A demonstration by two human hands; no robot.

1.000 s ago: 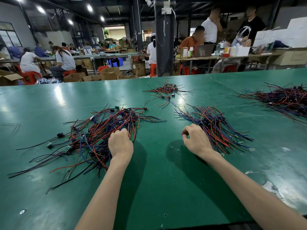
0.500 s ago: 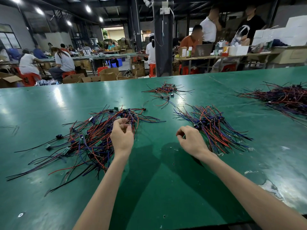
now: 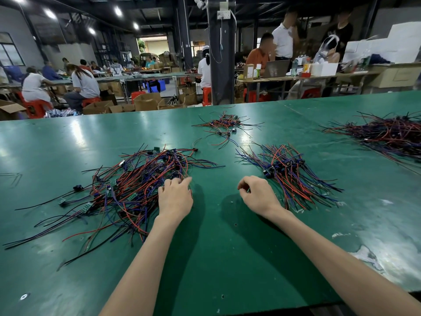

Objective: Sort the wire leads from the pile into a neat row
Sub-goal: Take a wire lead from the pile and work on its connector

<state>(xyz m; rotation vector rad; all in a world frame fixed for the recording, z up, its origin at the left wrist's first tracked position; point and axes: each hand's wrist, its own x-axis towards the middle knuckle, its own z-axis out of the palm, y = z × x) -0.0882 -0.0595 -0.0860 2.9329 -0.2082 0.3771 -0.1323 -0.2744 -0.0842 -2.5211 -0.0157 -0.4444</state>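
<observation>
A tangled pile of red, blue and black wire leads [image 3: 127,192] with small black connectors lies on the green table [image 3: 216,258] at the left. My left hand [image 3: 175,196] sits at the pile's right edge, fingers spread and touching the wires there. A tidier bundle of leads [image 3: 289,176], fanned out side by side, lies to the right. My right hand [image 3: 257,195] hovers just left of that bundle with curled fingers, thumb close to the forefinger, and no wire is visible in it.
A small loose heap of leads [image 3: 225,125] lies farther back in the middle. A large heap [image 3: 391,135] fills the far right. Worn white patches [image 3: 366,256] mark the table at the right. People sit and stand at benches beyond the table.
My left hand has opened from a fist and reached forward into the pile's right edge. My right hand has drifted left, away from the tidy bundle.
</observation>
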